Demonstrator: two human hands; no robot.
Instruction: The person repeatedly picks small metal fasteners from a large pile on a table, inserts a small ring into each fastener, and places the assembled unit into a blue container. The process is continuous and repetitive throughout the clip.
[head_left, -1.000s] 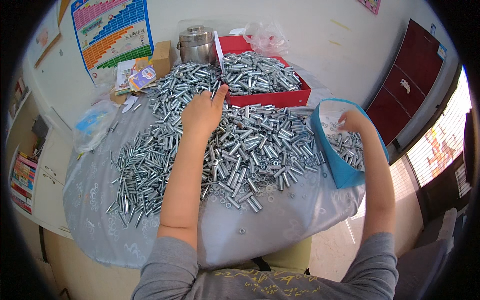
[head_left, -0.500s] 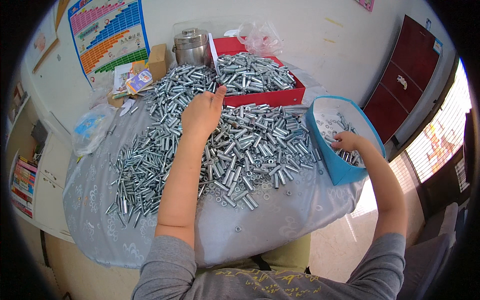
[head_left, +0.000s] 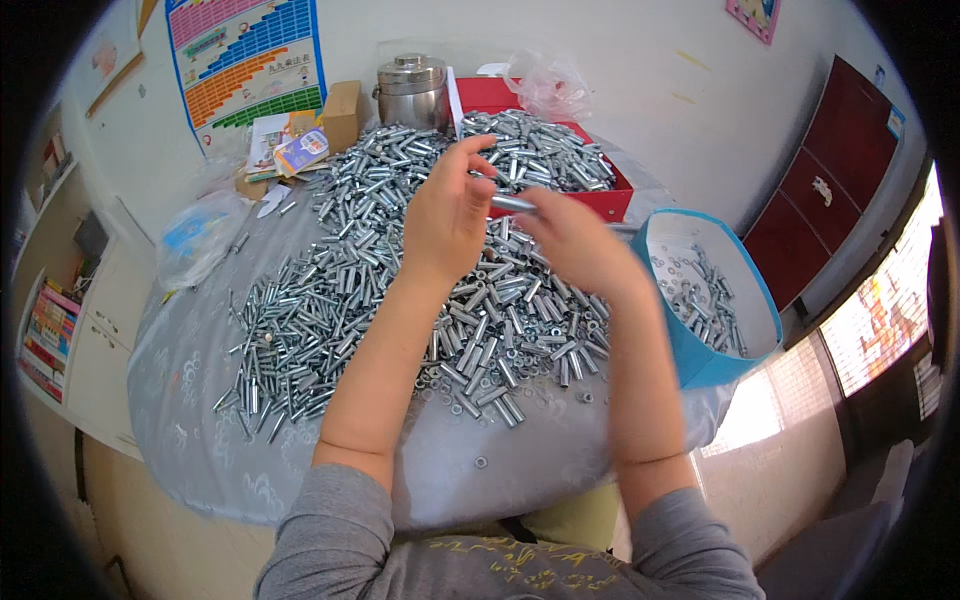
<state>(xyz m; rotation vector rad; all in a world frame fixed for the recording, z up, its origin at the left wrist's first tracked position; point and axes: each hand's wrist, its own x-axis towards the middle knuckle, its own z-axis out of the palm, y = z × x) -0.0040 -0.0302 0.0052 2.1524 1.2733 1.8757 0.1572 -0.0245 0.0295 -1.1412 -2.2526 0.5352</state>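
Observation:
A shiny metal tube bridges my two hands above the heap of metal parts. My left hand is closed with curled fingers, and the tube's left end meets them. On the other end my right hand, blurred by motion, pinches the tube; its fingertips are partly smeared. Whether anything else lies in the left palm is hidden. The heap holds many tubes, bolts, nuts and washers. Just behind the hands stands a red box piled with similar metal pieces.
A blue fabric bin with bolts and washers inside stands on the right of the table. A steel pot, a cardboard box and clear plastic bags sit at the back. One loose nut lies near the front edge.
My right hand has left the blue bin and moved left to meet my left hand. A metal tube now shows between them. The whole view has shifted slightly to the left.

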